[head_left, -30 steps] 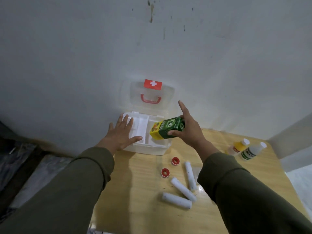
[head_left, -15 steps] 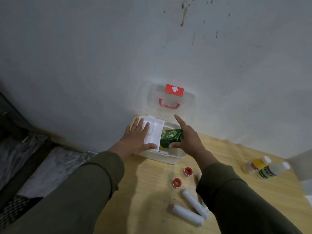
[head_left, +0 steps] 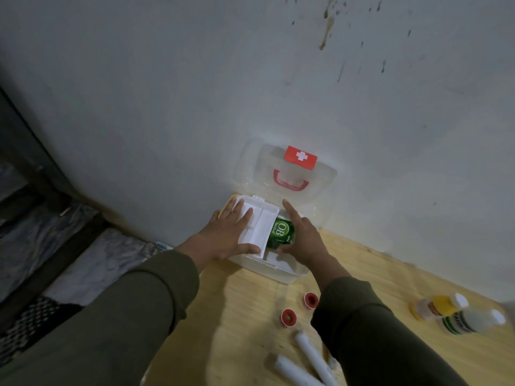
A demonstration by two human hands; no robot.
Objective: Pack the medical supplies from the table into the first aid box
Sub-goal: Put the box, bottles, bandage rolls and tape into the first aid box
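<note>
Right hand [head_left: 302,240] grips green box [head_left: 281,232], partly hidden under white tray [head_left: 257,227]; left hand [head_left: 228,235] flat, released. Green box sits lower in first aid box [head_left: 281,271] than 0.5 s ago.

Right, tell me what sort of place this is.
Probably a plain room in a home, not a clinic: a small wooden table pushed against a stained, bare wall, with patterned bedding or cloth on the floor beside it.

Left hand [head_left: 225,237] flat (right hand [head_left: 303,240] gripping)

The green carton [head_left: 281,232] sits half-hidden under the white tray [head_left: 260,227] — bottle labels [head_left: 457,324] blurred.
</note>
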